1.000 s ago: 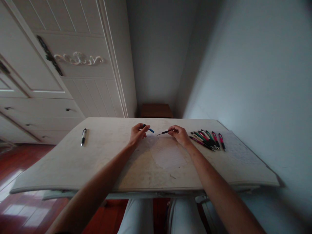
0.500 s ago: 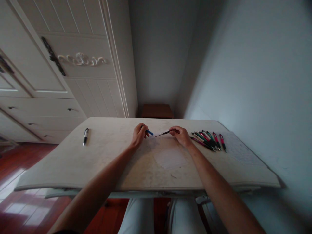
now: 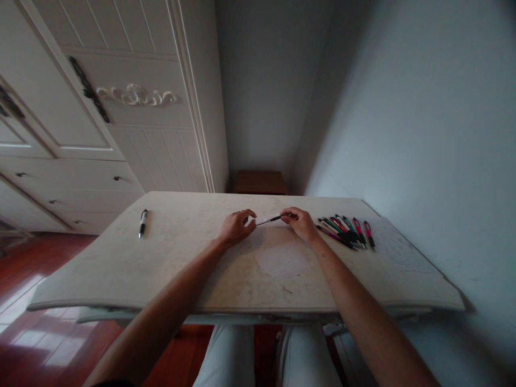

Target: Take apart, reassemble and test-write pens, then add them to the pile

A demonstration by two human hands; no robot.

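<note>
Pen pile (image 3: 345,232) right of the hands (image 3: 299,222)

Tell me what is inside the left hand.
The left hand has the thin end of a pen part, held by the right hand, at its fingertips. Anything deeper inside is covered by the hand itself.

I sit in what looks like a home, perhaps a bedroom or study. Beyond the left side of my bench (image 3: 100,269) stands a white wardrobe (image 3: 161,150), with scrollwork (image 3: 137,95), a long dark ornate handle (image 3: 89,90) and drawers (image 3: 92,174) low down. Behind the bench is a small brown wooden cabinet (image 3: 261,183); to its right, a plain pale wall (image 3: 423,134). Under the bench's left end, glossy reddish flooring (image 3: 68,252) reflects light.
</note>
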